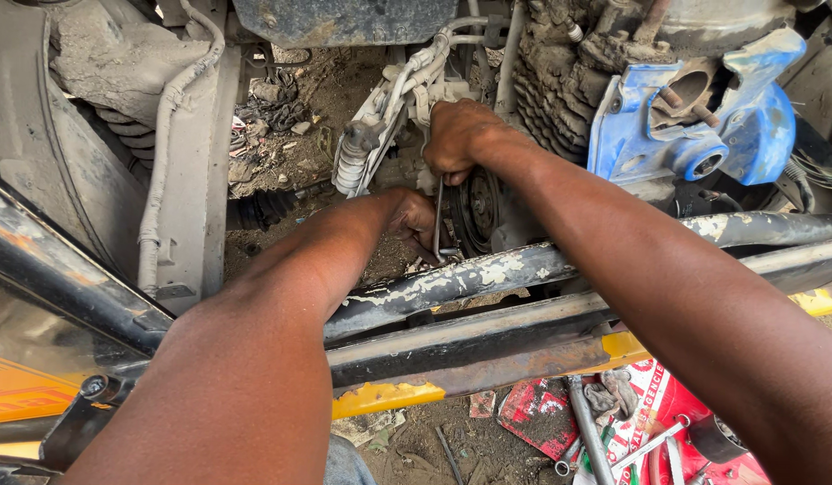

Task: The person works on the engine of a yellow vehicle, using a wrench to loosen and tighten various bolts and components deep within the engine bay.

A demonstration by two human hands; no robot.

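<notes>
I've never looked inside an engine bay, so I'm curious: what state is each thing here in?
Right hand: closed around the top of the wrench.
Left hand: low beside the wrench, its grip hidden.
Wrench: upright, next to the pulley.
Pulley: mounted, dirty.
Blue bracket: bolted on, paint chipped.
Front bar: paint flaking.
Rag: crumpled on the ground.

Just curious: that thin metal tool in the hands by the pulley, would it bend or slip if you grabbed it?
The metal tool looks like a slim steel bar, so probably stiff. Grime all around suggests it may be greasy and slippery. Being thin, likely light.
</notes>
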